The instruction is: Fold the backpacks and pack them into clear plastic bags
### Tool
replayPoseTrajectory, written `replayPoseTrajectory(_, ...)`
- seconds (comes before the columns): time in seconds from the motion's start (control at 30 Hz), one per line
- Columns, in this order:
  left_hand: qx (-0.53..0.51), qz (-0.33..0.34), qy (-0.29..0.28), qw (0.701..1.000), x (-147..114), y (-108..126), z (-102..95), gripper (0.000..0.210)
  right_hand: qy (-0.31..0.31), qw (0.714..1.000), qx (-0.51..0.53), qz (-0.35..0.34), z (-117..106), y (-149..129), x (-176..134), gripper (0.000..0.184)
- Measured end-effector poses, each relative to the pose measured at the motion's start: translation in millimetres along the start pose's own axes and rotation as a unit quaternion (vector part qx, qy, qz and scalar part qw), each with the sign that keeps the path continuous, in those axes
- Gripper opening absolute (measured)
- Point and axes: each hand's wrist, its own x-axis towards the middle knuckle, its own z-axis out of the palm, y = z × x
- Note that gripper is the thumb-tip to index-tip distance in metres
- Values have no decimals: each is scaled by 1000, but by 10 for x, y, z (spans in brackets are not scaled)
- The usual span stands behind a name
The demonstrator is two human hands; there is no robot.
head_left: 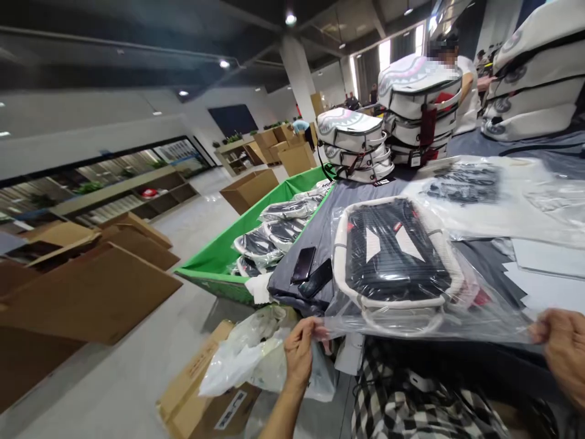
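1. A black-and-white backpack (pixel 397 259) lies inside a clear plastic bag (pixel 484 311) on the grey table (pixel 320 235), straight ahead between both hands.
2. The left hand (pixel 299 353) pinches the bag's near-left corner.
3. The right hand (pixel 564 350) grips the near-right corner.
4. The backpack's long axis runs away from the person.

My right hand (pixel 564 353) ran off the frame at three o'clock; at twelve o'clock, a co-worker (pixel 457 79) stood half hidden behind stacked backpacks (pixel 418 107)

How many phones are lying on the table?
2. Both lie side by side on the grey table, near its left edge: one phone nearer the green bin, the other phone just right of it. More may be hidden.
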Motion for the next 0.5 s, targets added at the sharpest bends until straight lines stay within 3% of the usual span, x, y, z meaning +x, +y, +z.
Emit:
replayPoseTrajectory(0.07,-7,-32,-10,999,68,25,119,64,13,996,65,57,80,-212,9,40)
replayPoseTrajectory(0.13,44,-1,6,999,111,95,183,61,-11,989,119,90,119,-329,19,41)
replayPoseTrajectory(0.23,192,185,72,961,58,286,274,49,16,984,158,85,96,-382,11,47)
replayPoseTrajectory(0.3,276,324,22,905,-44,439,414,47,44,985,154,57,56,-395,-10,46)
replayPoseTrajectory(0.37,317,415,-77,849,-146,567,618,50,55,987,149,33,27,-405,-29,43)
replayPoseTrajectory(0.43,337,451,-137,815,-210,644,821,48,57,985,160,24,23,-401,-37,42)
replayPoseTrajectory(0.5,350,447,-158,808,-228,676,956,40,48,984,170,14,40,-376,-31,45)
